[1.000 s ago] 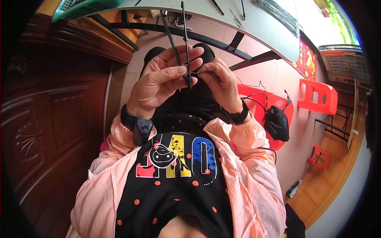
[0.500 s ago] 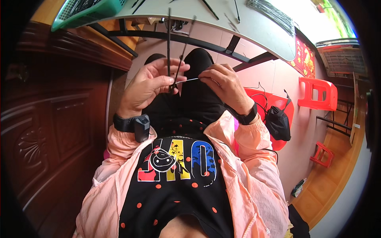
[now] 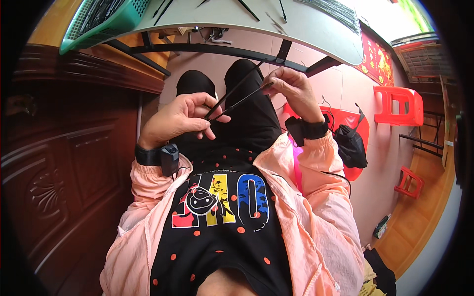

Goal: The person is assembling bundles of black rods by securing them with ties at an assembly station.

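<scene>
While the person sits with knees under the white tabletop [image 3: 316, 29], both hands work over the lap on two thin black strips [image 3: 237, 98] that look like cable ties. These strips run side by side on a slant, from the left hand [image 3: 180, 118] up toward two o'clock to the right hand [image 3: 291, 91], crossing above the black trousers [image 3: 247, 118]. At the low end, the left hand is curled, its thumb and fingers pinching the strips. At the high end, the right hand has its fingertips pressed together on the upper tips of the strips. Each wrist carries a black band [image 3: 158, 155]. A pink jacket [image 3: 311, 207] hangs open over a black shirt with coloured print [image 3: 222, 197]. On the tabletop at twelve o'clock lie more thin black strips [image 3: 247, 7], and a green basket [image 3: 103, 22] sits at its eleven o'clock edge. Dark carved wood panelling [image 3: 54, 172] fills the nine o'clock side. At three o'clock a black bag [image 3: 350, 145] rests on a red plastic chair [image 3: 353, 123], with a red stool [image 3: 397, 103] just beyond it.
</scene>
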Available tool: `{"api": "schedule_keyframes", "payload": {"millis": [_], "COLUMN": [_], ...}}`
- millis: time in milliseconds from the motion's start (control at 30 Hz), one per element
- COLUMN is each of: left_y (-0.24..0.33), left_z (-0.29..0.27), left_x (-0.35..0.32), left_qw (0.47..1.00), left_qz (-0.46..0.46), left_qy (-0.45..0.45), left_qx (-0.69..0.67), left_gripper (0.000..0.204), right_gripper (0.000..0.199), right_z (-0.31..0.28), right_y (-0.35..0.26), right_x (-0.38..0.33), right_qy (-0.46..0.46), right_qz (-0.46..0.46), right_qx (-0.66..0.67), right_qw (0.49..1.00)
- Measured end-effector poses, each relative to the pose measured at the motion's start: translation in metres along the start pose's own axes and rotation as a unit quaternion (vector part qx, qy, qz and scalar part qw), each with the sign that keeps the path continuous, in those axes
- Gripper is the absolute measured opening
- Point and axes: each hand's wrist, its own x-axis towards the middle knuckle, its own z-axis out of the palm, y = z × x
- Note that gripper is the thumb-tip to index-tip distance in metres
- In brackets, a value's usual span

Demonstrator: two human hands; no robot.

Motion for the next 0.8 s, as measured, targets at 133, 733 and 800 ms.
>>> {"api": "schedule_keyframes", "payload": {"millis": [133, 733, 800], "left_y": [-0.001, -0.034, -0.037], "left_z": [-0.003, -0.012, -0.011], "left_x": [0.003, 0.034, 0.036], "left_qw": [0.999, 0.982, 0.984], "left_qz": [-0.021, 0.015, 0.025], "left_qy": [-0.028, 0.040, 0.049], "left_qx": [0.024, -0.184, -0.168], "left_gripper": [0.035, 0.022, 0.020], "right_gripper": [0.018, 0.013, 0.011], "right_z": [0.004, 0.004, 0.004], "right_y": [-0.005, 0.007, 0.008], "right_x": [0.000, 0.003, 0.003], "right_qy": [-0.022, -0.012, -0.003], "right_qz": [0.019, -0.029, -0.033], "right_qx": [0.076, 0.090, 0.089], "right_qw": [0.997, 0.995, 0.995]}}
